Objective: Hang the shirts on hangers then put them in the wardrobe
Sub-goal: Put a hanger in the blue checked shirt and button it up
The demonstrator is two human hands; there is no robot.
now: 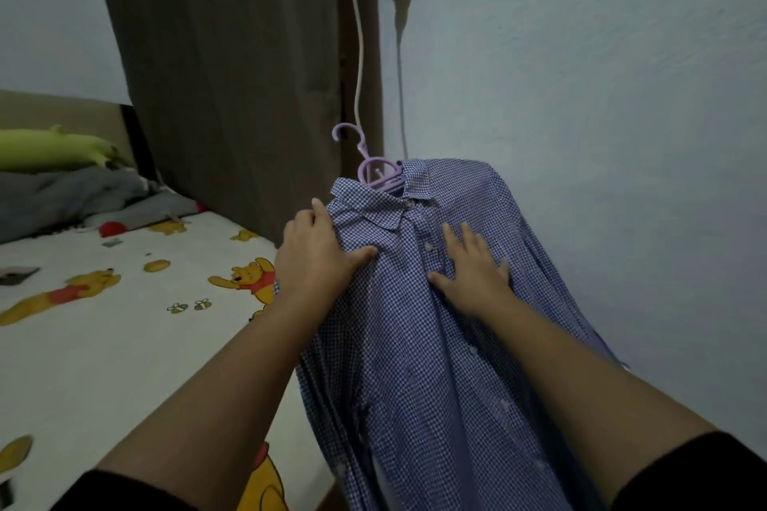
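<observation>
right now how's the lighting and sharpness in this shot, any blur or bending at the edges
Head view: dim and bluish, no glare; soft shadows fall on the wall beside the white cable. Head view: the checked shirt and both hands are fairly sharp, the forearms stretched by the wide lens; the bed sheet looks slightly soft.

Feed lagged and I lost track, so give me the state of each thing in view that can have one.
Checked shirt: on the hanger, top buttons done up, collar folded down.
Purple hanger: inside the shirt's neck, hook free, hung on nothing.
Left hand: gripping the shirt's shoulder beside the collar.
Right hand: flat on the shirt front, fingers spread.
Curtain: drawn shut.
White cable: plugged in above, hanging down.
</observation>
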